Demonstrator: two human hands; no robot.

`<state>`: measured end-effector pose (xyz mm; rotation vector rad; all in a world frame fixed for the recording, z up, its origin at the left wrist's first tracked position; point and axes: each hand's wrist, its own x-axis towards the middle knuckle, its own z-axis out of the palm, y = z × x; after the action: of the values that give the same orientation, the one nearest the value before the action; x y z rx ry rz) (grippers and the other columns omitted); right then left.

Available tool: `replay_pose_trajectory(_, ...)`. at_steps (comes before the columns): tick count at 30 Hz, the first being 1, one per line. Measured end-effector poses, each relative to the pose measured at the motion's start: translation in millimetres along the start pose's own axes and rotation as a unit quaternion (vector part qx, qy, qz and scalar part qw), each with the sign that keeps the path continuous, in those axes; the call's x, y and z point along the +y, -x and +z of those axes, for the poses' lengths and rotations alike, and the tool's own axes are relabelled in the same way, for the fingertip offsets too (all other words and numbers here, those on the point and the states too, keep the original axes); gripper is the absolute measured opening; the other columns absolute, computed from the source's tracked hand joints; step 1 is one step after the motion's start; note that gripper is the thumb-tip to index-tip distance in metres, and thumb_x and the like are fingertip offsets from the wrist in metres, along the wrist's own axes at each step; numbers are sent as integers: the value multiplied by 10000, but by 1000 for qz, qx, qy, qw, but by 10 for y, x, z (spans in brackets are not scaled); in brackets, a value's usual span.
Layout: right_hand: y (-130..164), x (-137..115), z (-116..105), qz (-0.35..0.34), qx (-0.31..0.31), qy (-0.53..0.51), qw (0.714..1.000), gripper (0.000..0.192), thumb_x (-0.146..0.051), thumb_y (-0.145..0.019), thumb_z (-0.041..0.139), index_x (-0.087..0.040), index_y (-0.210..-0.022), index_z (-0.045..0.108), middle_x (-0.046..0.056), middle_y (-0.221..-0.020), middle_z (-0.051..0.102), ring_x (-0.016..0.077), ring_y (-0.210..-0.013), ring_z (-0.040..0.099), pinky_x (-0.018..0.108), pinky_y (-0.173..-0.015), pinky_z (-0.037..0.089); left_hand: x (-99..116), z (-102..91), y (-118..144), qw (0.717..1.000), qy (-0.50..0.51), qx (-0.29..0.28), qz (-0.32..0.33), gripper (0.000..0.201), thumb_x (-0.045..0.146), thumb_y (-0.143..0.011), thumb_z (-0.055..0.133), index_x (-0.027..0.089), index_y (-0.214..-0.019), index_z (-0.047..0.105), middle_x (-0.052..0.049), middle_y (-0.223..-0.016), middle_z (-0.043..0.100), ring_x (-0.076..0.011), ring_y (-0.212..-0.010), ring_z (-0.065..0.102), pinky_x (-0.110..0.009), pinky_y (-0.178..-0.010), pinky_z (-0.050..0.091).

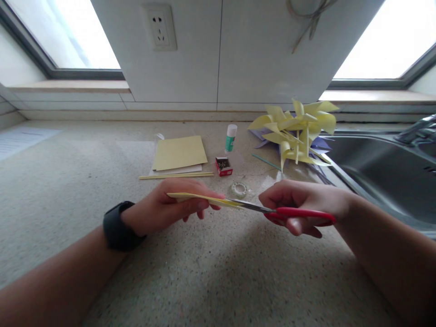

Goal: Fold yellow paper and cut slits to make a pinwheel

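Note:
My left hand (180, 202) pinches a piece of yellow paper (190, 196), seen nearly edge-on above the counter. In my right hand (299, 200) is a pair of scissors (299, 213) with red handles, my fingers through the loops. The metal blades point left and meet the right end of the paper. How far the blades are parted cannot be made out from this angle. Just beyond the blades a roll of clear tape (239, 189) lies on the counter.
Behind my hands lie thin sticks (177, 175), a stack of yellow paper (180, 153), a glue stick (230, 138) and a red box of small pins (224, 166). Yellow and purple paper pinwheels (296, 129) are piled beside the sink (381, 168) at right.

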<state>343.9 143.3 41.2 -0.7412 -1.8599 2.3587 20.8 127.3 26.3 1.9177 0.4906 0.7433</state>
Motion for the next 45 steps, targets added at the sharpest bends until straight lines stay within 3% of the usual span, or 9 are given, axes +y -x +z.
replay_pose_trajectory(8,-19,-9,9,8,-7,12,1000,422,-439,-730,869,-153,-780,563,-73,-581,578,38,-379,505,109,-321,396,38,20,-38,1000,-13,-13,22,305,287,-1006,570,248,-1279,700,-87,-1005,764,-116,-726,636,-209,-619,565)
replay_pose_trajectory(15,-23,-2,28,13,18,9,1000,397,-380,-751,863,-166,-755,529,-89,-544,555,32,-363,470,113,-323,429,55,28,-34,1000,-12,-7,-15,310,329,-998,583,219,-1256,714,-102,-989,766,-99,-661,627,-138,-470,497)
replay_pose_trajectory(28,-22,-11,31,21,6,8,1000,421,-442,-748,856,-163,-782,542,-82,-559,569,33,-367,483,114,-327,425,7,23,-23,999,-23,-25,-4,315,280,-1012,552,220,-1288,691,-95,-995,755,-98,-678,625,-126,-473,485)
replay_pose_trajectory(35,-65,-24,64,22,-11,14,1000,386,-413,-776,839,-161,-771,547,-72,-554,577,39,-377,497,119,-348,424,-1,63,-50,998,-44,-44,18,312,323,-1021,532,188,-1231,719,-95,-918,758,-120,-673,647,-223,-621,570)
replay_pose_trajectory(45,-65,-8,73,16,-7,10,1000,344,-344,-800,829,-168,-771,535,-87,-546,570,31,-356,478,114,-326,400,-11,58,-48,997,-47,-54,17,346,350,-1031,503,183,-1262,700,-105,-954,751,-137,-712,642,-258,-654,564)
